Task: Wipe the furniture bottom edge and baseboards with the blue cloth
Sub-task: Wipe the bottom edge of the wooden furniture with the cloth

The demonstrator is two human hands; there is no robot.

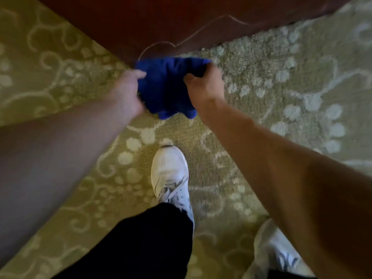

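A blue cloth [167, 87] hangs bunched between both my hands, just in front of the corner of a dark red-brown piece of furniture [161, 23]. My left hand [126, 91] grips the cloth's left edge. My right hand [205, 87] grips its right edge, fingers curled over the top. The cloth's upper edge lies at the furniture's bottom corner; whether it touches is unclear. The frame is blurred by motion.
Patterned green-beige carpet [281, 87] covers the floor on both sides of the furniture corner. A thin pale cord [201, 31] runs across the furniture's face. My white shoes [171, 174] and dark trouser leg [151, 242] stand below the hands.
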